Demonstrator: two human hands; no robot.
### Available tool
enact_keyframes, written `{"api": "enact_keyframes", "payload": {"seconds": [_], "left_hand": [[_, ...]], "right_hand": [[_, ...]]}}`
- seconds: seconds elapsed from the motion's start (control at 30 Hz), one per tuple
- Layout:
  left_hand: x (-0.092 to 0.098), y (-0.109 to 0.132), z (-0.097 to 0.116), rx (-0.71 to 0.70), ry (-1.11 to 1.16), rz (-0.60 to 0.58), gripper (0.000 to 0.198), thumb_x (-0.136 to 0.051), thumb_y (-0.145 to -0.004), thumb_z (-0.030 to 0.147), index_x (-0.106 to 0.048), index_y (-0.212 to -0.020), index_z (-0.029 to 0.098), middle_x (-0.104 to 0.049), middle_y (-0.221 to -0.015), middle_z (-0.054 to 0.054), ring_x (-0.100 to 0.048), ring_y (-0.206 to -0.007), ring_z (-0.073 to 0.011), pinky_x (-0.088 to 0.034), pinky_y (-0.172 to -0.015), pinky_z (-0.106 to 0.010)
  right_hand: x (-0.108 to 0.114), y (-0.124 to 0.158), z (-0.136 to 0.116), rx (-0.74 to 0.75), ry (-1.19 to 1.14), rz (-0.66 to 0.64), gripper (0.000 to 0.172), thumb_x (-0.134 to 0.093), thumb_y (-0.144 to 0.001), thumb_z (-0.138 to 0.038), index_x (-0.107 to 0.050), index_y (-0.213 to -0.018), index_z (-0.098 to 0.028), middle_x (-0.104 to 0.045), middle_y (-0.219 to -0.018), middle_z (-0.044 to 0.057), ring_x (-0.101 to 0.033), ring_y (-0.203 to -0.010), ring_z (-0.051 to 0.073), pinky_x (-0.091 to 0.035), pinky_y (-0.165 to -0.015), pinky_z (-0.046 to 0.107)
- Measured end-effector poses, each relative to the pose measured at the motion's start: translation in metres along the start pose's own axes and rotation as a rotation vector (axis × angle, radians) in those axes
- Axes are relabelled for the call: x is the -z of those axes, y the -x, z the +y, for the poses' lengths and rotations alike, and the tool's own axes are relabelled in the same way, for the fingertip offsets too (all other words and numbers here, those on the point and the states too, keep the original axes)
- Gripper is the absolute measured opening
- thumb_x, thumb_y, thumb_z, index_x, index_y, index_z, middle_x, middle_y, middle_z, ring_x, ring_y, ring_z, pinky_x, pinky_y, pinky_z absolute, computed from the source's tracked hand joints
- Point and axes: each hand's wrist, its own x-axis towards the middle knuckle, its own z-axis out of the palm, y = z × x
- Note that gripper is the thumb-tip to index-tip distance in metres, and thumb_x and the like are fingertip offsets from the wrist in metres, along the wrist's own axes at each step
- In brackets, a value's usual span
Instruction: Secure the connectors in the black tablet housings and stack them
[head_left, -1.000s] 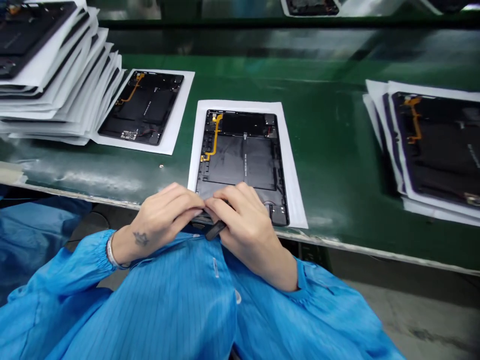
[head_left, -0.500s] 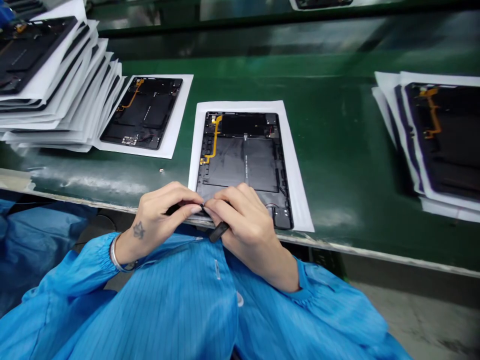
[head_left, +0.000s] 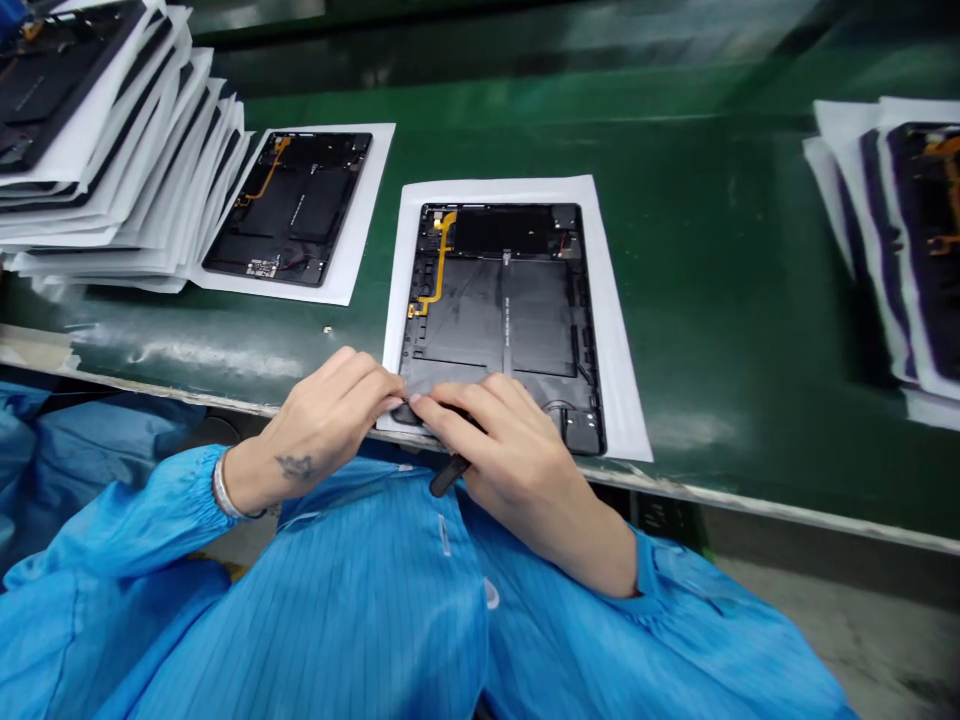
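An open tablet back housing (head_left: 465, 320), black inside with an orange flex cable (head_left: 442, 260), lies on a white sheet (head_left: 626, 400) at the bench edge. Over its near left corner, my left hand (head_left: 330, 425) has thumb and fingers pinched together; what is between them is too small to make out. My right hand (head_left: 517, 450) is closed round a slim black tool (head_left: 448, 476), whose blunt end sticks out below the palm. Its fingertips meet the left ones at that corner, covering part of the housing's near edge.
Left of me, a second open tablet housing (head_left: 289, 210) rests on white paper, beside a tall stack of housings and paper sheets (head_left: 150, 170). Another stack (head_left: 885, 250) stands at the right. A tiny part (head_left: 327, 329) lies on the green bench (head_left: 720, 300). Blue fabric (head_left: 82, 440) shows at lower left.
My view has shifted, so the right stack sits further right. My left hand has turned more knuckles-up, with its fingertips still at the corner. My right hand keeps the black tool.
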Motion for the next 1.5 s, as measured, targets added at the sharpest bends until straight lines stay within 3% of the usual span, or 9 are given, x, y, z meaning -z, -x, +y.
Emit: {"api": "enact_keyframes", "payload": {"seconds": [0.37, 0.57, 0.7, 0.97, 1.07, 1.17, 1.3, 1.4, 1.5], "left_hand": [[0.009, -0.002, 0.004, -0.122, -0.167, -0.104, 0.014, -0.047, -0.102, 0.013, -0.06, -0.107, 0.014, -0.067, -0.088, -0.007, -0.057, -0.077, -0.0192, -0.05, -0.07, -0.033], [0.009, 0.012, -0.001, -0.054, -0.062, 0.051, 0.019, -0.06, -0.095, 0.007, -0.062, -0.113, 0.013, -0.071, -0.098, -0.009, -0.064, -0.086, -0.0196, -0.053, -0.077, -0.034], [0.006, 0.023, -0.001, -0.054, -0.037, 0.045, 0.031, -0.055, -0.097, 0.007, -0.059, -0.126, 0.014, -0.071, -0.107, -0.011, -0.066, -0.097, -0.0214, -0.056, -0.085, -0.035], [0.014, 0.014, 0.006, -0.287, -0.313, -0.032, 0.026, -0.046, -0.1, 0.009, -0.062, -0.12, 0.003, -0.07, -0.106, -0.016, -0.066, -0.094, -0.0239, -0.06, -0.079, -0.036], [0.018, 0.007, 0.014, -0.366, -0.468, -0.094, 0.021, -0.051, -0.097, 0.009, -0.065, -0.111, -0.001, -0.07, -0.097, -0.016, -0.066, -0.082, -0.0238, -0.057, -0.066, -0.034], [0.019, 0.003, 0.012, -0.365, -0.426, -0.116, 0.017, -0.052, -0.097, 0.01, -0.067, -0.103, 0.003, -0.069, -0.086, -0.012, -0.063, -0.071, -0.0216, -0.054, -0.059, -0.033], [0.009, 0.002, -0.01, -0.154, -0.161, -0.112, 0.027, -0.053, -0.101, 0.023, -0.061, -0.123, 0.01, -0.068, -0.118, -0.015, -0.065, -0.104, -0.0265, -0.059, -0.084, -0.04], [-0.003, 0.004, -0.026, -0.057, 0.047, -0.17, 0.054, -0.054, -0.102, 0.041, -0.044, -0.147, 0.014, -0.044, -0.156, -0.017, -0.041, -0.144, -0.0298, -0.045, -0.114, -0.049], [-0.012, 0.005, -0.029, -0.049, 0.174, -0.211, 0.061, -0.052, -0.102, 0.045, -0.037, -0.153, 0.014, -0.034, -0.163, -0.013, -0.029, -0.153, -0.0244, -0.029, -0.127, -0.045]], "right_hand": [[0.0, -0.003, -0.001, 0.019, 0.06, -0.146, 0.031, -0.04, -0.103, -0.012, -0.07, -0.112, -0.011, -0.071, -0.103, 0.012, -0.051, -0.082, 0.022, -0.044, -0.069, 0.038], [0.0, -0.004, 0.0, 0.051, 0.078, -0.146, 0.035, -0.035, -0.104, -0.011, -0.069, -0.112, -0.008, -0.071, -0.103, 0.012, -0.048, -0.081, 0.022, -0.042, -0.068, 0.037], [0.001, -0.005, 0.001, 0.083, 0.13, -0.155, 0.038, -0.032, -0.105, -0.011, -0.069, -0.111, -0.01, -0.072, -0.102, 0.01, -0.046, -0.076, 0.021, -0.039, -0.064, 0.037], [0.003, -0.004, 0.001, 0.044, 0.015, -0.122, 0.027, -0.046, -0.105, -0.025, -0.065, -0.115, -0.009, -0.071, -0.104, 0.012, -0.053, -0.083, 0.022, -0.046, -0.07, 0.037], [0.021, -0.008, 0.005, -0.051, -0.128, -0.157, 0.057, -0.042, -0.102, -0.054, -0.055, -0.131, -0.006, -0.064, -0.115, 0.016, -0.059, -0.1, 0.024, -0.052, -0.083, 0.037], [0.038, -0.015, 0.009, -0.085, -0.06, -0.253, 0.085, -0.027, -0.096, -0.07, -0.041, -0.146, -0.003, -0.061, -0.112, 0.017, -0.061, -0.097, 0.025, -0.054, -0.077, 0.036], [0.042, -0.018, 0.007, -0.037, 0.146, -0.258, 0.055, -0.032, -0.105, -0.053, -0.053, -0.131, -0.008, -0.06, -0.089, 0.008, -0.058, -0.072, 0.02, -0.047, -0.059, 0.031], [0.036, -0.016, 0.003, -0.012, 0.19, -0.251, 0.032, -0.036, -0.108, -0.033, -0.058, -0.122, -0.014, -0.057, -0.085, 0.005, -0.055, -0.066, 0.017, -0.044, -0.056, 0.029], [0.033, -0.015, 0.001, -0.003, 0.167, -0.32, 0.036, -0.039, -0.104, -0.016, -0.055, -0.136, -0.018, -0.058, -0.092, 0.006, -0.055, -0.072, 0.017, -0.048, -0.061, 0.027]]}}
